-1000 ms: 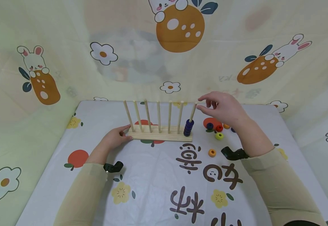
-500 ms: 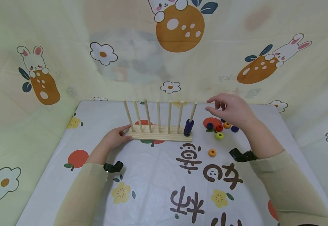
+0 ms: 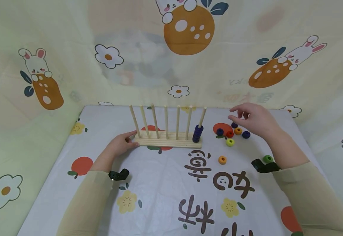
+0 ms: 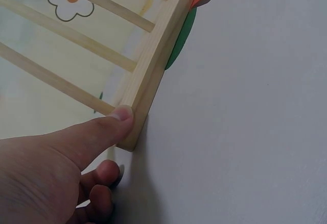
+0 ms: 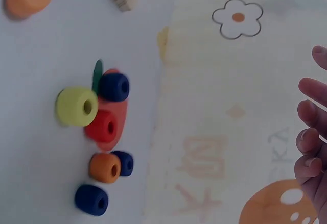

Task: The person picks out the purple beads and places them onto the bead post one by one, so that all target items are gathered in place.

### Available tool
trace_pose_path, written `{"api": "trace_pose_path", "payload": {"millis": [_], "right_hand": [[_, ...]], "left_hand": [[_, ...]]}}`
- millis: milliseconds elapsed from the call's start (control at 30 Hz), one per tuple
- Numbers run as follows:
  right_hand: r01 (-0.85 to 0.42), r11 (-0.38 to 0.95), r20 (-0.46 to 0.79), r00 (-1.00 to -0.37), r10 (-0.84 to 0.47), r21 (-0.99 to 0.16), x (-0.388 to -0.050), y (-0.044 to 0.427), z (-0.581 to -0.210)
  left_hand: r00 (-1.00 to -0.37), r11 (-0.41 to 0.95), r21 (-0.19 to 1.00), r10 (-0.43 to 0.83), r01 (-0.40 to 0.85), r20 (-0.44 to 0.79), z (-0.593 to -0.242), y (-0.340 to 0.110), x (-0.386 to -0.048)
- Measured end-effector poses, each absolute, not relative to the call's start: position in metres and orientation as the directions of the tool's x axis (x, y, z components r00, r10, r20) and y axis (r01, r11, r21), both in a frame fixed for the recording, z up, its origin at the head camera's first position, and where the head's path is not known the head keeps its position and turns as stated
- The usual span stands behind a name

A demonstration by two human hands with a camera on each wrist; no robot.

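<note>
My left hand (image 3: 120,145) grips the left end of a wooden base (image 3: 168,143) that carries several upright pegs; in the left wrist view the thumb of the hand (image 4: 61,157) presses on the end of the base (image 4: 148,66). Dark blue beads (image 3: 197,133) are stacked on the rightmost peg, and the other pegs are bare. My right hand (image 3: 255,119) is raised over the loose beads at the right, fingers loosely bent, holding nothing. Below it lie a red bead (image 3: 229,134), an orange bead (image 3: 238,131), a yellow-green bead (image 3: 230,142) and several blue beads (image 3: 246,134).
Another orange bead (image 3: 222,160) lies nearer the front. A green bead (image 3: 267,159) is beside the right wrist's black camera (image 3: 265,166). The patterned cloth (image 3: 156,183) covers the table, and a printed curtain (image 3: 141,72) hangs behind it.
My right hand has moved right, away from the rightmost peg, uncovering more blue beads and the green bead. My left hand has stayed on the base.
</note>
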State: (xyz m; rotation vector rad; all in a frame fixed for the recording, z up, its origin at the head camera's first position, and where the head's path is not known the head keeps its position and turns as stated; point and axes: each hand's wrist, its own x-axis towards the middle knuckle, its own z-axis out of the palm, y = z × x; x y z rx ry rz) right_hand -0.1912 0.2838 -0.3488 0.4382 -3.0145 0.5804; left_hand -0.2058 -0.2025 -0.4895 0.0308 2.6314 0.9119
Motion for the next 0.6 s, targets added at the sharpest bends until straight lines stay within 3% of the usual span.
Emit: {"api": "trace_pose_path", "payload": {"millis": [600], "right_hand": [[-0.115, 0.914, -0.094, -0.982, -0.163, -0.389, -0.200, 0.338, -0.392]], "left_hand": [[-0.935, 0.794, 0.599, 0.124, -0.108, -0.332, -0.487, -0.201, -0.204]]}}
